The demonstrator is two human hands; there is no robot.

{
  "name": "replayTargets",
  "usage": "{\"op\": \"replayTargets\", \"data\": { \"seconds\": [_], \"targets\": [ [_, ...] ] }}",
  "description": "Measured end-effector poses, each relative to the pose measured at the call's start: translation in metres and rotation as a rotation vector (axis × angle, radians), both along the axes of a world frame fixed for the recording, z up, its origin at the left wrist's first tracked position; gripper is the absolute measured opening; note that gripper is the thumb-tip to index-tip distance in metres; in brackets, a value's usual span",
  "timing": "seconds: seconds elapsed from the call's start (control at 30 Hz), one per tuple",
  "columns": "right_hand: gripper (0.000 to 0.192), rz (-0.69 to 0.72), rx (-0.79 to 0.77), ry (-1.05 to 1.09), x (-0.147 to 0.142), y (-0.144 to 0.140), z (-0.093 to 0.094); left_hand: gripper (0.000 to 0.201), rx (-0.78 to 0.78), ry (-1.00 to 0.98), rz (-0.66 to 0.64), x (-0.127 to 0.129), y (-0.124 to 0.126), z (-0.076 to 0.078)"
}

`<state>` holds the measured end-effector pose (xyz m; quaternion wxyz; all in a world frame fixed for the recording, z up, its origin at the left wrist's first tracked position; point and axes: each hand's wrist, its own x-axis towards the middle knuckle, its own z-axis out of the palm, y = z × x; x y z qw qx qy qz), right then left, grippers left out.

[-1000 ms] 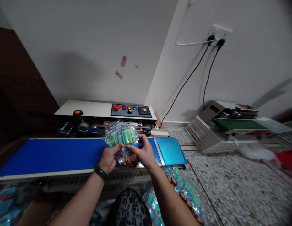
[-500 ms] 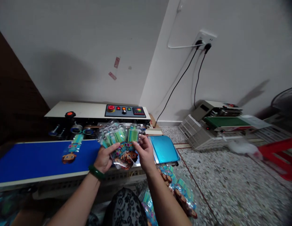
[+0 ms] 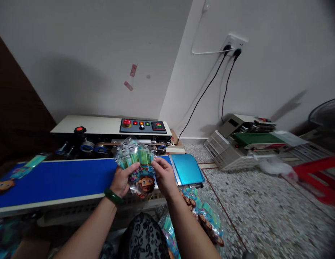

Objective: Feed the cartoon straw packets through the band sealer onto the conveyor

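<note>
1. my left hand (image 3: pixel 121 181) is closed around the lower left of a fanned stack of packets (image 3: pixel 136 162), thumb across the front; there is a green bangle (image 3: pixel 113 196) on that wrist.
2. my right hand (image 3: pixel 162 176) pinches the right edge of the same stack, thumb and fingertips closed on the frontmost packet, the one with the cartoon face showing.
3. the stack sits upright between both hands, just above the near edge of the blue conveyor belt (image 3: pixel 62 178), with the clear tops and green sticks pointing toward the sealing machine (image 3: pixel 110 131).
4. i judge this as the step of peeling one packet off the fan to feed it; the next move calls for separating only the front one, keeping its open top level and aimed at the machine's rollers.
5. a single packet (image 3: pixel 4 185) lies on the belt far to the left, well apart from my hands.
6. more packets are heaped in a floor pile (image 3: pixel 202 216) under my right forearm.
7. a second machine (image 3: pixel 248 140) sits on the speckled floor to the right, with cables running up to a wall socket (image 3: pixel 232 43).
</note>
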<state>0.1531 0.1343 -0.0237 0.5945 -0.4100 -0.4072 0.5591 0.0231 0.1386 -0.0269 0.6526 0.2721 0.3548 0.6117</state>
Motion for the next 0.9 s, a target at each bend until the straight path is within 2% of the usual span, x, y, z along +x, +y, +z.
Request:
{"op": "replayTargets", "data": {
  "seconds": [0.1,0.2,0.3,0.4,0.5,0.63,0.73,0.9],
  "targets": [
    [0.021,-0.163,-0.03,0.058,0.001,0.004,-0.002,0.045,0.006,-0.01,0.026,0.0,0.001,-0.001],
    [0.023,-0.336,-0.011,0.093,0.008,0.009,-0.004,0.044,-0.053,-0.021,0.059,-0.004,0.004,0.0],
    [0.025,-0.425,-0.023,0.123,0.02,0.013,-0.008,0.041,-0.1,-0.022,0.097,-0.01,0.007,0.002],
    [0.033,-0.372,-0.072,0.173,0.034,0.015,-0.016,0.038,-0.107,-0.012,0.133,-0.016,0.009,0.003],
    [0.041,-0.306,-0.092,0.105,0.051,0.02,-0.027,0.037,-0.1,-0.014,0.136,-0.019,0.01,0.003],
    [0.023,-0.365,-0.272,-0.142,0.078,0.03,-0.036,0.036,-0.103,-0.01,0.136,-0.022,0.008,0.005],
    [0.009,-0.361,-0.361,-0.22,0.091,0.04,-0.035,0.035,-0.084,0.0,0.125,-0.023,0.006,0.008],
    [0.008,-0.273,-0.403,-0.274,0.089,0.062,-0.031,0.04,-0.085,-0.012,0.086,-0.022,0.006,0.007]
  ]
}}
